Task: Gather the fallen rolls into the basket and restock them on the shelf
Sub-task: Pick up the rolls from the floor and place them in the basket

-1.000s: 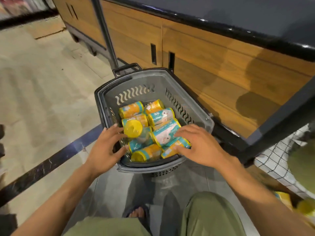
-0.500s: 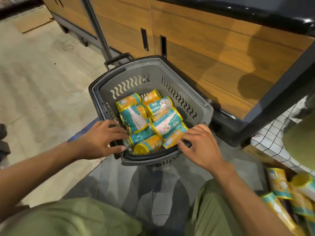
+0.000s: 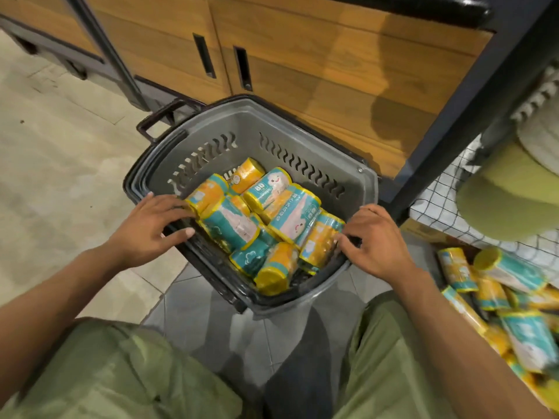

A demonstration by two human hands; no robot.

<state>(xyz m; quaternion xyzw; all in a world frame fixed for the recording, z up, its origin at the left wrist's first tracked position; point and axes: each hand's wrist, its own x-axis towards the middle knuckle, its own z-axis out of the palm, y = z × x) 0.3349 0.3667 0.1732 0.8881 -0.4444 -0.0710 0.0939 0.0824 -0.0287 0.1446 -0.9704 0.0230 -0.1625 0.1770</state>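
Green trousers fill the bottom edge, knees apart at seven and five o'clock. Just beyond, both hands are on the basket. The left hand lies over its nine o'clock rim, fingers spread and fairly straight, tips reaching in against the rolls, thumb stretched along the edge: resting there, nothing clenched. The right hand is at the three o'clock rim, fingers bent down over the lip and hooked on it, right beside a roll. The grey basket sits dead centre over the floor, and the rolls are inside it, teal and yellow, jumbled on their sides. Its dark handle sticks out at eleven o'clock. Off at four o'clock, a pile of matching rolls lies below wire mesh. Farthest, at twelve, a wood cabinet, and a dark post slanting at two.
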